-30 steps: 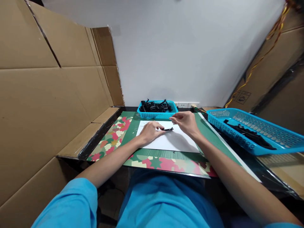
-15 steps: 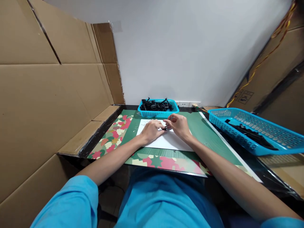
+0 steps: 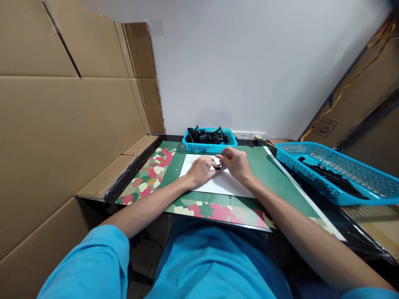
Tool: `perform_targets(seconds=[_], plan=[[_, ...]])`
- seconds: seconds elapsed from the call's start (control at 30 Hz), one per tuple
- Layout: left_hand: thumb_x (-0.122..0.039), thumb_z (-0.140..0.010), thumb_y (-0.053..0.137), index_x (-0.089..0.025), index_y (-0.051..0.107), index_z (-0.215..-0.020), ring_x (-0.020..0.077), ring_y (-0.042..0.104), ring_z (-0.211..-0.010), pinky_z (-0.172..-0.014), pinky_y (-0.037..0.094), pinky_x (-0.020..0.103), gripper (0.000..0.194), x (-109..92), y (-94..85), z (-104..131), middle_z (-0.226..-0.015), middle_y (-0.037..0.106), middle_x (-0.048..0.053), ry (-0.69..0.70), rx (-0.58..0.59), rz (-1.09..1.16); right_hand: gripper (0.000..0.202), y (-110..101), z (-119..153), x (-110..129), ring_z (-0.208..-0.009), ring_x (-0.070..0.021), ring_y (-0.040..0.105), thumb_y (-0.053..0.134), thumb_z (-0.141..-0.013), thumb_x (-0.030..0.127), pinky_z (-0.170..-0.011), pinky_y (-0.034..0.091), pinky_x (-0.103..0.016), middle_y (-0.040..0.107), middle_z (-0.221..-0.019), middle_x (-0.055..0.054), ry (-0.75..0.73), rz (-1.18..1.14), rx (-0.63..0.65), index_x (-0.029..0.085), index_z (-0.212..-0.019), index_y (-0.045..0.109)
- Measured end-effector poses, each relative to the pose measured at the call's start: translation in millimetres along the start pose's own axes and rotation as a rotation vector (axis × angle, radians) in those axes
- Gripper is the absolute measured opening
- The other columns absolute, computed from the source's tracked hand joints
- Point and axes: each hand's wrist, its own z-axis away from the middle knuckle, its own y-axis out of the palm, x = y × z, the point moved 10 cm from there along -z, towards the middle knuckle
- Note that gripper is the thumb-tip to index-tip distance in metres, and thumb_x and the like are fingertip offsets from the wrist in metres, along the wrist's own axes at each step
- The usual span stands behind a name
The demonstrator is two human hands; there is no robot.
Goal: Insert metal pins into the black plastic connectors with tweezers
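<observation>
Over a white sheet (image 3: 222, 187), my left hand (image 3: 201, 171) is closed with its fingertips on a small black plastic piece (image 3: 220, 167). My right hand (image 3: 237, 163) is at the piece's other side, thumb and finger pinched just above it. Whatever the right fingertips hold is too small to make out. Tiny dark bits (image 3: 192, 159) lie on the sheet's far left part, beside my left hand.
A blue basket (image 3: 209, 148) heaped with black plastic parts (image 3: 207, 136) stands at the back by the wall. To the right, a larger blue basket (image 3: 314, 177) holds long black pieces (image 3: 336, 179). A green mat (image 3: 271, 174) covers the table. Cardboard (image 3: 62, 133) walls the left side.
The camera view has shifted slightly. Both hands keep nearly the same pose around the black piece, with only slight finger movement.
</observation>
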Motion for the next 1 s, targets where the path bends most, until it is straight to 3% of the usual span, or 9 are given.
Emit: perform_targets(seconds=[0.23,0.47,0.7,1.0], plan=[[-0.03,-0.095,0.078,-0.024,0.084,-0.087,0.0227,0.068,-0.086,-0.086,0.05,0.038,0.012,-2.3,0.0,0.1,-0.084,0.077,0.004,0.024,-0.012,-0.039,0.046,2.5,-0.1,-0.8,-0.055,-0.0179,0.06,0.068,-0.097,0.065,-0.059,0.041,-0.032,0.071,-0.064,-0.003,0.024,0.037,0.017,0.023,-0.08,0.067],[-0.027,-0.095,0.078,-0.023,0.086,-0.096,0.0224,0.071,-0.087,-0.092,0.049,0.04,0.009,-0.3,0.8,1.6,-0.093,0.082,0.004,0.003,-0.032,0.014,0.047,2.0,1.0,1.4,-0.056,-0.0184,0.059,0.071,-0.095,0.064,-0.059,0.041,-0.032,0.071,-0.064,-0.004,0.053,0.012,0.016,0.022,-0.075,0.065],[-0.026,-0.096,0.075,-0.021,0.084,-0.088,0.0232,0.07,-0.084,-0.087,0.05,0.039,0.014,-1.5,0.4,2.0,-0.083,0.078,0.005,-0.009,-0.046,-0.035,0.044,2.1,1.0,6.0,-0.059,-0.0193,0.061,0.071,-0.096,0.061,-0.061,0.044,-0.032,0.072,-0.066,-0.005,0.028,0.005,0.038,0.023,-0.075,0.062],[-0.027,-0.095,0.078,-0.022,0.086,-0.096,0.0251,0.073,-0.093,-0.096,0.053,0.042,0.01,-1.2,3.3,5.2,-0.096,0.082,0.006,0.006,-0.048,0.01,0.044,-1.4,4.2,4.5,-0.058,-0.0219,0.068,0.075,-0.092,0.061,-0.059,0.048,-0.033,0.074,-0.064,-0.006,0.062,-0.073,0.046,0.023,-0.074,0.064]])
